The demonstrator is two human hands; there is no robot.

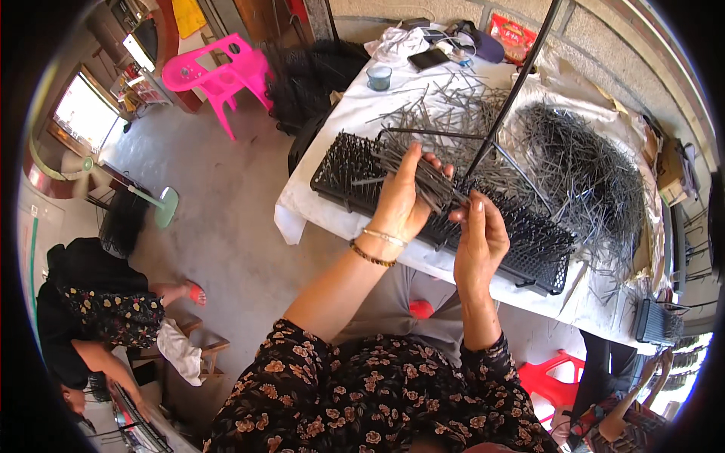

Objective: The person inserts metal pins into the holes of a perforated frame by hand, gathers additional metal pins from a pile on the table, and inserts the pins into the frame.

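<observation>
My left hand [405, 198] is closed round a bundle of thin dark grey sticks [424, 180], its thumb pointing up along them. Close by on the right, my right hand [482, 230] pinches with thumb and fingers at the lower right end of the bundle; whether it grips one stick or several is too small to tell. Beneath both hands lies a long black perforated rack [521, 260]. Many short dark pieces [346, 162] stand upright in its holes. A thin black frame with a tall slanting rod [513, 89] rises behind the rack.
Loose sticks [589, 174] lie heaped on the white-covered table [302, 181]. At its far end are a glass [379, 78], a cap [483, 44] and a red packet [513, 36]. A pink chair [219, 72], a fan [162, 202] and another person [106, 302] are leftward.
</observation>
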